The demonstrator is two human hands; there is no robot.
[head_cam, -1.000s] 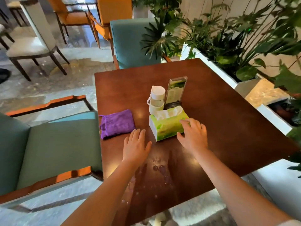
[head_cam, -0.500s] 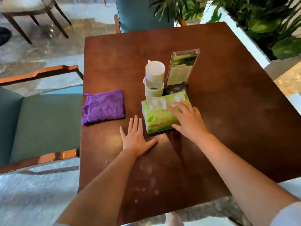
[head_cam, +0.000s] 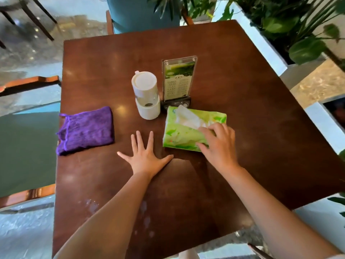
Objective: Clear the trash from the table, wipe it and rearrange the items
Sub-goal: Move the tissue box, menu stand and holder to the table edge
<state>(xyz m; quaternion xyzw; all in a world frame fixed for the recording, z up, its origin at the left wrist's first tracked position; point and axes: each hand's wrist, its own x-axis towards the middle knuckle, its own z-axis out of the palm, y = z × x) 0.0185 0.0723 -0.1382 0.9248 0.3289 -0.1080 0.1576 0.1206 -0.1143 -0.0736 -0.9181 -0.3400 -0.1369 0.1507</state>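
Observation:
On the brown wooden table (head_cam: pixel 242 90) lies a green soft tissue pack (head_cam: pixel 179 133) with white tissue sticking out of its top. My right hand (head_cam: pixel 218 144) is on the pack's right end, fingers curled at the tissue opening and thumb on the near edge. My left hand (head_cam: pixel 145 156) lies flat on the table with its fingers spread, just left of the pack. A folded purple cloth (head_cam: pixel 85 129) sits near the left edge. Behind the pack stand a white lidded container (head_cam: pixel 146 94) and an acrylic menu stand (head_cam: pixel 178 79).
Pale wet smears (head_cam: pixel 145 219) mark the table near its front edge. A green cushioned chair (head_cam: pixel 24 146) sits close at the left and a teal chair (head_cam: pixel 140 12) at the far side. A white planter (head_cam: pixel 261 40) full of leafy plants runs along the right.
My right hand has slid right along the tissue pack and its fingers have curled at the opening. The pack has turned a little. My left hand stays flat, its fingers spread wider.

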